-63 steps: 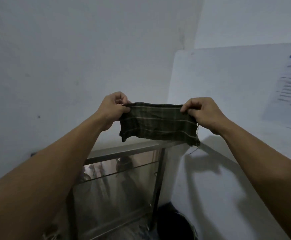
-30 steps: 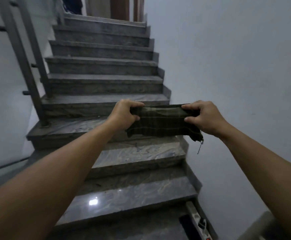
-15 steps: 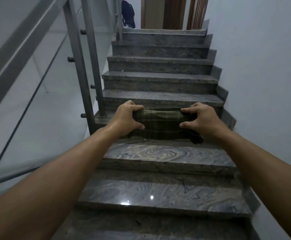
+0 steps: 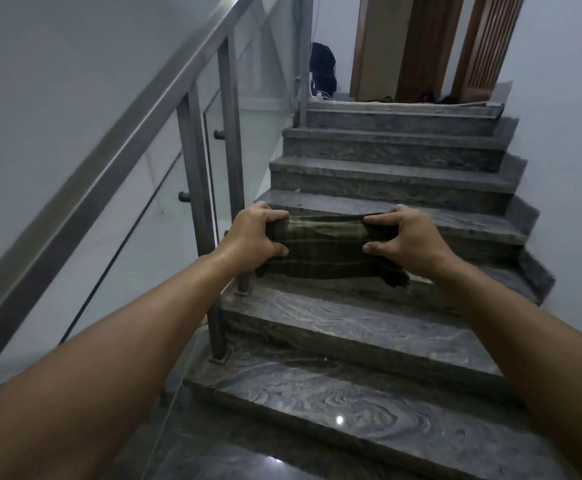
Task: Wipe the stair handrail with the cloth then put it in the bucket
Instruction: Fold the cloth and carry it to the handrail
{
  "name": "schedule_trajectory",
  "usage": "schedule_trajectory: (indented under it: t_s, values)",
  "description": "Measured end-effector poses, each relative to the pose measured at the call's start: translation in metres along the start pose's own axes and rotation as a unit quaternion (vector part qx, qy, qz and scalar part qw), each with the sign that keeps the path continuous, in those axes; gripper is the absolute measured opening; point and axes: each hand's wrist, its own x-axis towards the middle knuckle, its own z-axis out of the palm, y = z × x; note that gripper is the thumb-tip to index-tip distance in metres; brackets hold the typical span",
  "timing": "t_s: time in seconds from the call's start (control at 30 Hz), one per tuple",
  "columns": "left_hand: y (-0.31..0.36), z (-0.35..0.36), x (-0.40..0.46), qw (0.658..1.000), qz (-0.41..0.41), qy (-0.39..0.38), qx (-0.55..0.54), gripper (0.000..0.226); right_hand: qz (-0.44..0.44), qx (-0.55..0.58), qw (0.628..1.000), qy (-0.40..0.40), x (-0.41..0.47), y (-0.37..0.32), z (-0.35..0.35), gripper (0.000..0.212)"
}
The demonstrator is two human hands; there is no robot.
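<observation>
Hands, two: left hand (image 4: 253,237); right hand (image 4: 409,242); one cloth (image 4: 327,251) gripped between.

Marble stairs (image 4: 369,344) climb toward wooden doors (image 4: 431,46); dark backpack (image 4: 322,69) at top.

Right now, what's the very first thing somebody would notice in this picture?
Probably the dark green checked cloth, stretched in the air between the left hand and the right hand in the middle of the view. Next, the shiny metal handrail slanting up on the left, and the grey marble stairs climbing toward wooden doors.
</observation>
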Motion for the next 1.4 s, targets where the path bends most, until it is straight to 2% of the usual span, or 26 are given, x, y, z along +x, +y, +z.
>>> schedule_trajectory:
  t_s: [0.3, 0.47, 0.93, 1.2, 1.4]
  values:
    - [-0.020, -0.059, 0.137, 0.999, -0.010, 0.048, 0.014, 0.067, -0.037, 0.027, 0.999, -0.007, 0.162, -0.006, -0.007, 0.053]
    - [-0.030, -0.086, 0.224, 0.999, -0.009, 0.045, 0.011, 0.069, -0.036, 0.024, 0.999, -0.005, 0.253, -0.010, -0.018, 0.054]
    - [-0.004, -0.113, 0.458, 0.998, -0.010, 0.058, 0.032, 0.067, -0.039, 0.013, 0.999, 0.012, 0.478, 0.031, -0.091, 0.054]
    - [0.019, -0.158, 0.581, 0.993, -0.027, 0.092, 0.066, 0.069, -0.060, 0.050, 0.997, 0.005, 0.615, 0.033, -0.133, 0.054]
    - [0.014, -0.206, 0.670, 0.990, -0.034, 0.110, 0.085, 0.067, -0.089, 0.029, 0.996, 0.013, 0.722, 0.020, -0.144, 0.055]
